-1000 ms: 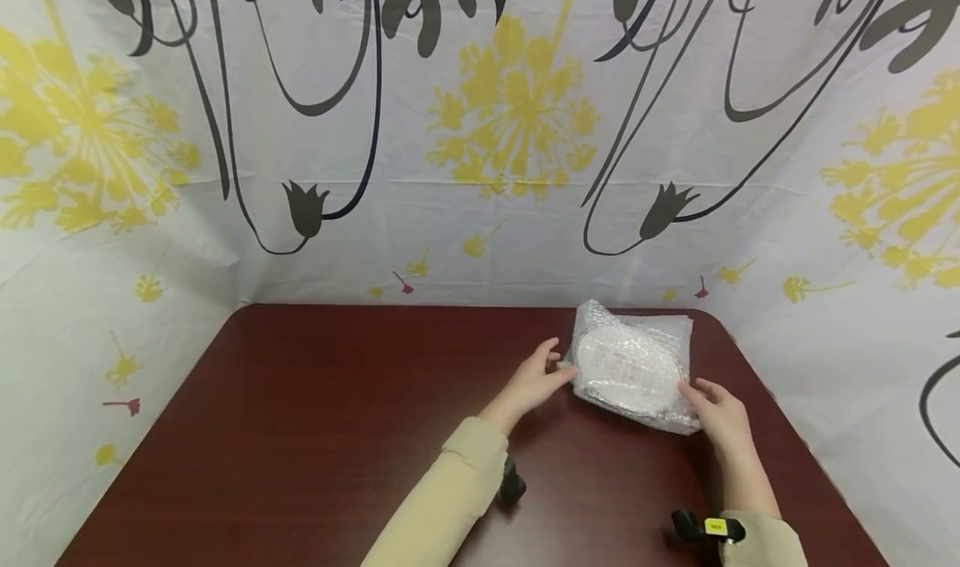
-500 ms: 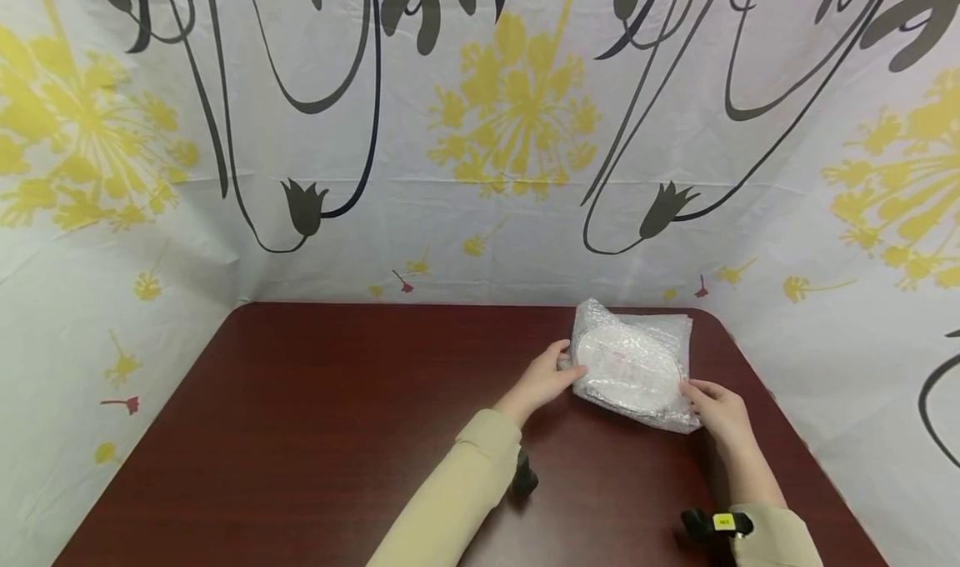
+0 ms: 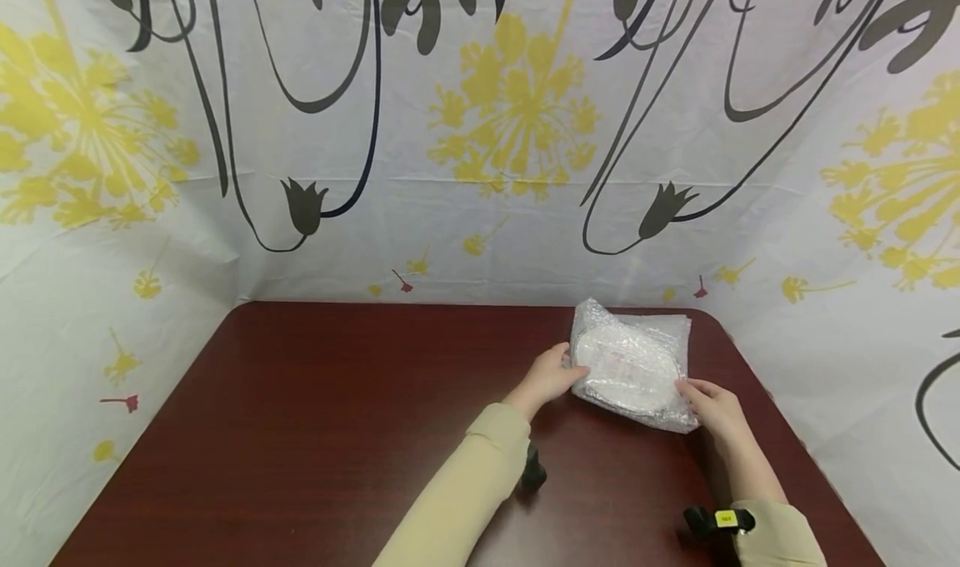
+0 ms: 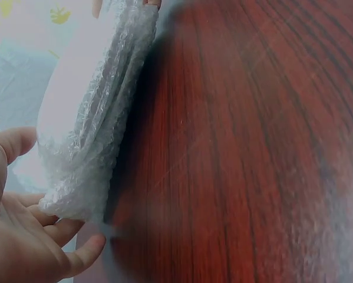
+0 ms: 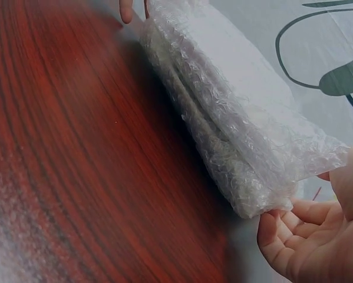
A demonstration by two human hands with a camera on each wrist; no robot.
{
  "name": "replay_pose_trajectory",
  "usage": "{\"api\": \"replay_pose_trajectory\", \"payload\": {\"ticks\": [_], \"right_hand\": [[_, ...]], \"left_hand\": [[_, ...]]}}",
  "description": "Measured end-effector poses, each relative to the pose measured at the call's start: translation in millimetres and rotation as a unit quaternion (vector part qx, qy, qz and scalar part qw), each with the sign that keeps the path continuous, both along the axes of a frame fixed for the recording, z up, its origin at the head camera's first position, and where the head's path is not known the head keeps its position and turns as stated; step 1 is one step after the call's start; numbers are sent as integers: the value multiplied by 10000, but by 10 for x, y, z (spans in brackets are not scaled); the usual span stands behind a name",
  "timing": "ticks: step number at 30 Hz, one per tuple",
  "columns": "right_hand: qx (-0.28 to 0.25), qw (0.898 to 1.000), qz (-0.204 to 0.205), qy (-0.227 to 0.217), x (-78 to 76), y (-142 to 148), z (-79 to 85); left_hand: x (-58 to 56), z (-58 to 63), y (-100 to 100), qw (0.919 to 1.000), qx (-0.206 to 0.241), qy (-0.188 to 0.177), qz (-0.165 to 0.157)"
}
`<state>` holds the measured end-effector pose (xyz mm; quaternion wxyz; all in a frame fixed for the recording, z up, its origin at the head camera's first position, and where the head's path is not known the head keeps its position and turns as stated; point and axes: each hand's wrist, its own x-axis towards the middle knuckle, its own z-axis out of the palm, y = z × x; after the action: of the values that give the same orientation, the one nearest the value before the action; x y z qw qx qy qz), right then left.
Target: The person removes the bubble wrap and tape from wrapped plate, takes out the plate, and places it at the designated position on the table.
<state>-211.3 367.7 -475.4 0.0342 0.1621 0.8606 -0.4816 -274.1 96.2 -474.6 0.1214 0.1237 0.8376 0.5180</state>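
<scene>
A package in clear bubble wrap [image 3: 630, 367] lies at the far right of the table, with a flat white oval form showing through its top. My left hand [image 3: 546, 375] holds its left end, the thumb over the top edge and the fingers partly hidden behind. In the left wrist view, the fingers [image 4: 64, 231] curl beneath the wrapped end. On the opposite end, my right hand [image 3: 716, 410] grips the near right corner. The right wrist view has its fingertips [image 5: 269, 227] under the corner and the thumb on the upper side, partly hidden by a wrap flap.
The dark red-brown table [image 3: 337, 417] has rounded far corners. Directly behind it hangs a white sheet [image 3: 480, 258] printed with yellow and grey flowers, which also closes in both sides. A black wrist camera [image 3: 716, 520] sits by the right sleeve.
My left hand has moved right, from just off the package's left end to a hold on it, thumb on top. The right hand keeps its corner, and the package has barely shifted.
</scene>
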Motion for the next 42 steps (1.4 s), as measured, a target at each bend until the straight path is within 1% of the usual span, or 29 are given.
{"api": "replay_pose_trajectory", "payload": {"ticks": [7, 15, 19, 22, 26, 30, 35, 42], "right_hand": [[9, 9998, 2, 181, -1, -12, 3], [275, 9983, -48, 503, 4, -38, 5], [307, 9968, -222, 700, 6, -67, 38], [297, 9963, -314, 741, 14, -92, 65], [333, 9957, -363, 788, 24, -130, 111], [385, 9937, -436, 957, 25, -179, 161], [299, 9923, -524, 1086, 19, -221, 219], [333, 9925, -494, 1063, 15, -250, 262]], "left_hand": [[-5, 8, 60, 9999, 27, -72, 143], [-20, 23, 68, 9998, -101, 68, 143], [-36, 41, 55, 9996, -136, 205, 141], [-42, 61, 44, 9994, -157, 295, 131], [-30, 98, 20, 9996, -129, 213, 136], [-15, 132, -4, 9998, -17, 103, 158], [-6, 164, -32, 9998, 64, 139, 153], [1, 182, -77, 9996, 32, 207, 194]]}}
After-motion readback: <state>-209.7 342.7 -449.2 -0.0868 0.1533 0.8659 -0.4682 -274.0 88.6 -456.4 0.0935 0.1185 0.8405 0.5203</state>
